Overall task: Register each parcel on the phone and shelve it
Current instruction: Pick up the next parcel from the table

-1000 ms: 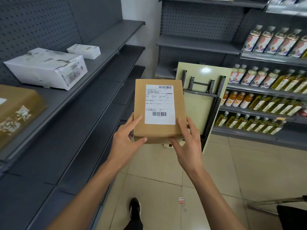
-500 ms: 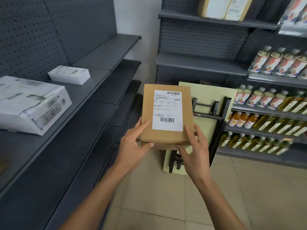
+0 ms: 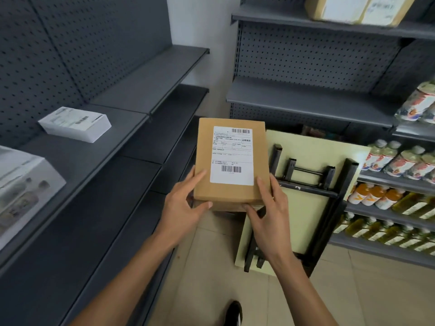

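Observation:
A brown cardboard parcel [image 3: 204, 161] with a white shipping label and two barcodes is held flat at chest height in the aisle. My left hand [image 3: 182, 205] grips its near left corner, thumb underneath. My right hand [image 3: 268, 208] grips the near right corner, fingers along the side. No phone is in view. On the left grey shelf [image 3: 98, 147] lie a small white parcel [image 3: 75, 124] and a larger white box [image 3: 21, 189] nearer to me.
A folded pale-green table [image 3: 313, 156] with black legs leans against the far shelving. Bottled drinks [image 3: 400, 161] fill the right-hand shelves. Brown parcels [image 3: 353, 8] sit on the top shelf ahead. Bare grey shelves [image 3: 306, 97] run ahead and on the left. Tiled floor below.
The view has moved forward and tilted up; the left-shelf parcels slid toward the left edge, and a brown box there left the view. Both hands keep the same hold on the parcel.

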Demonstrator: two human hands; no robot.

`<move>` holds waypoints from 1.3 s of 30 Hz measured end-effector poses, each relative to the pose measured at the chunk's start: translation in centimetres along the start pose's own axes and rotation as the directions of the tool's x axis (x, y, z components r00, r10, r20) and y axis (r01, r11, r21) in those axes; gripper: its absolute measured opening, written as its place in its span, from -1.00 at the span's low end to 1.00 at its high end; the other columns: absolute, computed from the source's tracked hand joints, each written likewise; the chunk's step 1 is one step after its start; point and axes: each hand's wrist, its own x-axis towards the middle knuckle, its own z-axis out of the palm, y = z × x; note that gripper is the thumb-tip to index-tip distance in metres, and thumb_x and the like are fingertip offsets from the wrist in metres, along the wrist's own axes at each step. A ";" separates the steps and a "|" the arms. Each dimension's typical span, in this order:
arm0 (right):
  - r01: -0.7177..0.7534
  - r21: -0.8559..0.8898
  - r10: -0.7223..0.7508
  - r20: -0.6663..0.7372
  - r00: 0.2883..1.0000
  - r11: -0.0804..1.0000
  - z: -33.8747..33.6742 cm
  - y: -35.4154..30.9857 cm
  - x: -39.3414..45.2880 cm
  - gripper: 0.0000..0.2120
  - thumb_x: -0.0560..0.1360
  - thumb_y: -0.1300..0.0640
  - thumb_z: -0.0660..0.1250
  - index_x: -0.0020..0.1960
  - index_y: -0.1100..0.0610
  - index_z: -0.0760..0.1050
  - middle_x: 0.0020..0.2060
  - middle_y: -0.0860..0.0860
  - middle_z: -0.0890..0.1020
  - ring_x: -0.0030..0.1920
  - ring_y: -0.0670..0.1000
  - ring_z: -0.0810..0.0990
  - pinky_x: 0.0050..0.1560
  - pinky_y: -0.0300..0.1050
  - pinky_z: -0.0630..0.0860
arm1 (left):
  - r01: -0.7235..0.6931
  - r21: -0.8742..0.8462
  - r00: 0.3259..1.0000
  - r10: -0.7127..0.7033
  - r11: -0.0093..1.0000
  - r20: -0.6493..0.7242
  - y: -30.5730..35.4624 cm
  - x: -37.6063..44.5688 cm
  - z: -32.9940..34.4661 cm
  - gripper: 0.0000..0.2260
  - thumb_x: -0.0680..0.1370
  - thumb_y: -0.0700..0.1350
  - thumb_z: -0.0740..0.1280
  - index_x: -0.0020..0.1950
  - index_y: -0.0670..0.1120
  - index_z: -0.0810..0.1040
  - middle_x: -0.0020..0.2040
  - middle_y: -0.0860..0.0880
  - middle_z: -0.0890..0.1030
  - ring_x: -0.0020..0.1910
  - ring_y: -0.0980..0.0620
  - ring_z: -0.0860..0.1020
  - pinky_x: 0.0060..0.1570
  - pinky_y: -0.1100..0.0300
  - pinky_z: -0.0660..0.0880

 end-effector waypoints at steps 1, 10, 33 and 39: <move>-0.002 0.008 0.002 0.013 1.000 1.000 0.2 0.7 1.4 -0.24 0.49 0.23 0.53 0.59 0.01 0.27 0.60 0.05 0.21 0.53 0.07 0.23 0.50 -0.10 0.16 | 0.002 0.012 1.000 -0.002 1.000 -0.001 -0.1 1.3 0.5 -0.18 0.40 -0.29 0.58 0.51 0.26 0.38 0.55 0.21 0.32 0.43 0.26 0.36 0.36 0.27 0.43; 0.058 0.042 -0.063 0.130 0.990 0.997 3.6 2.7 12.2 -0.24 0.50 0.21 0.52 0.60 0.02 0.26 0.62 0.01 0.18 0.54 -0.01 0.17 0.52 -0.17 0.07 | 0.074 0.042 0.986 -0.067 0.996 -0.153 -2.2 9.1 1.4 -0.17 0.41 -0.24 0.58 0.49 0.39 0.33 0.51 0.34 0.29 0.27 0.14 0.50 0.07 0.40 0.50; 0.219 0.117 -0.240 0.216 0.946 0.969 20.6 -5.5 35.4 -0.27 0.52 0.21 0.48 0.60 -0.01 0.27 0.62 0.00 0.13 0.54 -0.04 0.13 0.51 -0.14 0.06 | 0.110 0.074 0.912 -0.071 0.991 -0.403 -9.9 29.8 -11.4 -0.20 0.41 -0.21 0.59 0.49 0.35 0.36 0.55 0.22 0.33 0.32 0.11 0.44 0.34 0.11 0.46; 0.252 0.196 -0.306 0.332 0.892 0.948 24.4 -7.5 40.0 -0.29 0.53 0.19 0.44 0.61 -0.02 0.24 0.63 0.00 0.10 0.55 0.02 0.12 0.53 -0.07 0.10 | 0.161 0.125 0.869 -0.081 0.979 -0.487 -11.5 32.1 -13.9 -0.23 0.47 -0.12 0.54 0.50 0.41 0.28 0.57 0.22 0.28 0.25 -0.04 0.45 0.30 -0.03 0.48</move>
